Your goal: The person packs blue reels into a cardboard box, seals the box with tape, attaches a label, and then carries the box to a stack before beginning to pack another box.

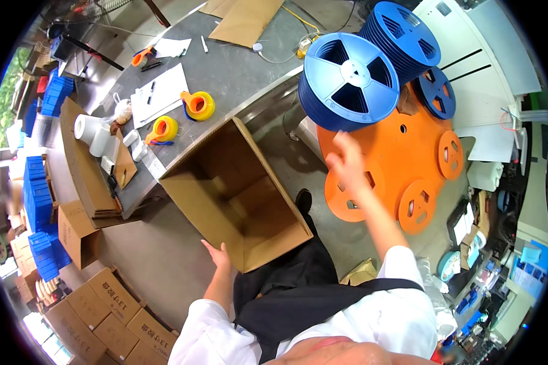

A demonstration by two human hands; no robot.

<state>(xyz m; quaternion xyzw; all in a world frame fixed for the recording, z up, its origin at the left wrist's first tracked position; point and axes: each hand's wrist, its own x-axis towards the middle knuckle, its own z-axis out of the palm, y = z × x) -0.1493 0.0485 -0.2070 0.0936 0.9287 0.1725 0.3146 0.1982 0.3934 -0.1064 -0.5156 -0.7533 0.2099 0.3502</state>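
Head view: your left hand [218, 254] sits on the near edge of the open cardboard box [234, 194], fingers [210, 246] laid flat against the flap, resting on it rather than clenched round it. The box is tipped on its side between your knees and the bench [225, 73], mouth up toward you, nothing showing inside. Your right hand [350, 164] is raised with fingers [345, 141] spread and released, gripping nothing, blurred; the fingertips are just below the lower rim of the nearest blue reel [350, 82], touching or not I cannot tell. That reel fronts a stack of blue reels [402, 36]. Under the right hand lie orange reels [408, 164], flat on the floor. Beyond the left fingers, past the box, two yellow-orange tape dispensers [198, 104] sit on the bench beside white paper sheets [161, 91].
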